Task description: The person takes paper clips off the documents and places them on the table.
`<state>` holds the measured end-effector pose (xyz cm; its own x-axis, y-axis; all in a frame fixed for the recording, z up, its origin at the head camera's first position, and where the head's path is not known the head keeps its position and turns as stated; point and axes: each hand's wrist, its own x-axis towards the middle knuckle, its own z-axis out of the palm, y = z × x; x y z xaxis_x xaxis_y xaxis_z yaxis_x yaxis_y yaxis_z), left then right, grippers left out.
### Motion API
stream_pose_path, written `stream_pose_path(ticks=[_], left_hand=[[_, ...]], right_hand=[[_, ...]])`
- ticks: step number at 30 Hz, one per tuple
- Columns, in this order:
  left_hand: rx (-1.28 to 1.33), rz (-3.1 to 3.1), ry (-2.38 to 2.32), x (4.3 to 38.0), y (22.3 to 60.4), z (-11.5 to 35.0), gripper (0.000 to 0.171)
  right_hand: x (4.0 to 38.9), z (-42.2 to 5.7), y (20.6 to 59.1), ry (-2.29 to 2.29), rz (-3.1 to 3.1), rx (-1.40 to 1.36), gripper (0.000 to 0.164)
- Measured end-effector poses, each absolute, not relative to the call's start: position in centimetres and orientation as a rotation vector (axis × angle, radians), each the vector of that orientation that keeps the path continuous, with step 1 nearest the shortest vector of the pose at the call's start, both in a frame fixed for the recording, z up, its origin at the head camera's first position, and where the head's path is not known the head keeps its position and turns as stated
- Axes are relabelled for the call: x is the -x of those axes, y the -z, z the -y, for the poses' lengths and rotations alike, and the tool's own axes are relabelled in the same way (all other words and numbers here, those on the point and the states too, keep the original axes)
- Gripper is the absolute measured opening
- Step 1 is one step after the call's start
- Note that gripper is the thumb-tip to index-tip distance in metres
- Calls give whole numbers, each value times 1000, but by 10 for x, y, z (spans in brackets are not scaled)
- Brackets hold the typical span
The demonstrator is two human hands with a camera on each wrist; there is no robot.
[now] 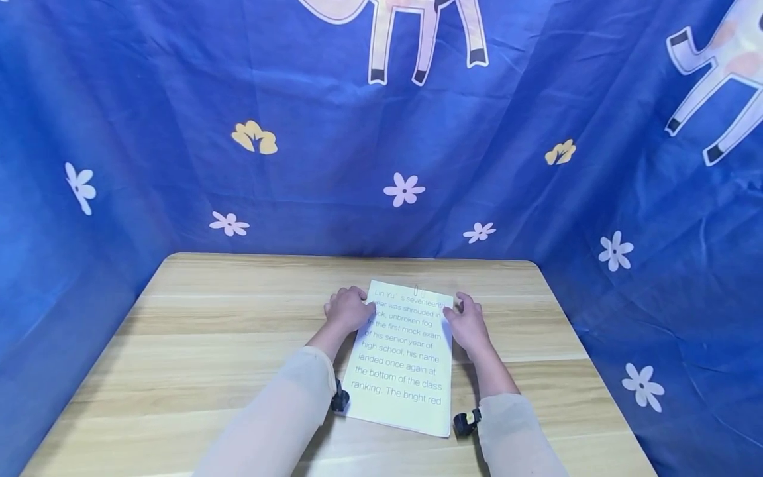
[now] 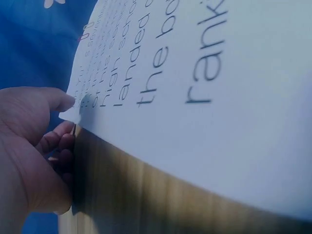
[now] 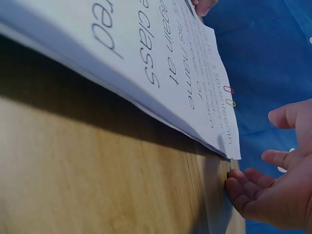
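Observation:
A stack of white printed paper (image 1: 403, 358) lies on the wooden table, large black text facing up. Two paper clips, one reddish (image 3: 228, 89) and one yellow (image 3: 230, 102), sit at its top edge. My left hand (image 1: 348, 310) pinches the stack near its upper left corner, thumb over the sheet and fingers curled just below the edge. Beside the upper right corner is my right hand (image 1: 469, 326), its thumb and fingers spread and loosely bent. In the right wrist view those fingers are apart from the paper, with nothing between them.
The pale wood-grain table (image 1: 197, 344) extends to both sides of the paper. A blue curtain (image 1: 322, 192) with flowers and animal figures hangs behind and along the sides. Black wrist devices (image 1: 466, 422) sit at both sleeve cuffs, near the paper's lower edges.

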<state>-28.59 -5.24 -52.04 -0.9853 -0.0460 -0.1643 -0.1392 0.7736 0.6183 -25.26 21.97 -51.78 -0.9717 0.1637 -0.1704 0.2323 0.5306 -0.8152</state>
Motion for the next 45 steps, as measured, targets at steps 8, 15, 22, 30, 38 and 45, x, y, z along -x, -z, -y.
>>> stream_pose_path(ticks=[8, 15, 22, 30, 38, 45], left_hand=[[140, -2846, -1024, 293, 525, 53, 51], [-56, -2875, -878, 307, 532, 58, 70], [-144, -2850, -890, 312, 533, 58, 60], [-231, -2815, -1144, 316, 536, 59, 51], [-183, -2565, -1472, 315, 537, 65, 45], [-116, -2276, -1717, 310, 537, 77, 44]], right_hand=[[267, -210, 517, 1248, -2895, -223, 67], [284, -196, 521, 1156, -2963, -108, 60], [283, -194, 529, 1168, -2962, -100, 61], [285, -194, 531, 1209, -2955, -47, 62], [292, -197, 527, 1209, -2993, 53, 63], [297, -194, 525, 1226, -2966, 150, 64]])
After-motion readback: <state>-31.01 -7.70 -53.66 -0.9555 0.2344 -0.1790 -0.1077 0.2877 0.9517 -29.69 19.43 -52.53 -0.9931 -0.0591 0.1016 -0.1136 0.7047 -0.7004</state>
